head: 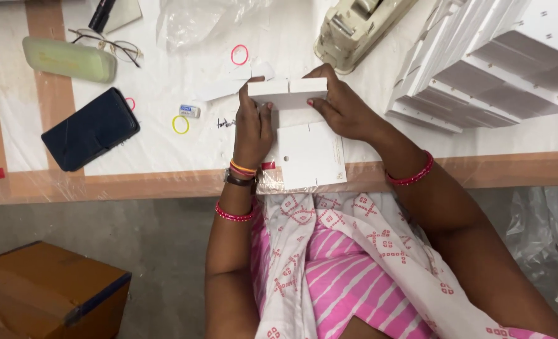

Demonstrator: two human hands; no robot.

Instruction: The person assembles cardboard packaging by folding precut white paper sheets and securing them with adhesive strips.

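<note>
**Both hands on white carton at table edge**

The carton (289, 94) sits on the table (166, 94) just ahead of the near edge, partly folded, its top flaps meeting in a seam at the middle. A flat white card (310, 154) with a small hole lies below it, reaching to the table edge over a clear film wrapper.

Left hand (252, 129) — fingers curled against the carton's left end, thumb pressing the front face. Right hand (341, 110) — fingers wrapped over the right end and top flap, closed onto it. From my feed both grips read as pressed on the carton, not spread; I cannot see the fingertips behind it.

Risks, as I judge them: uneven pressure from the two ends could buckle the thin board or spring the flaps apart at the seam. The card overhangs slippery film, so a nudge from a wrist could slide it off the table.

Around it: stack of flat white cartons (479, 63) to the right, tape dispenser (354, 28) beyond, rubber bands, a dark wallet (90, 129), glasses and a green case to the left.
</note>
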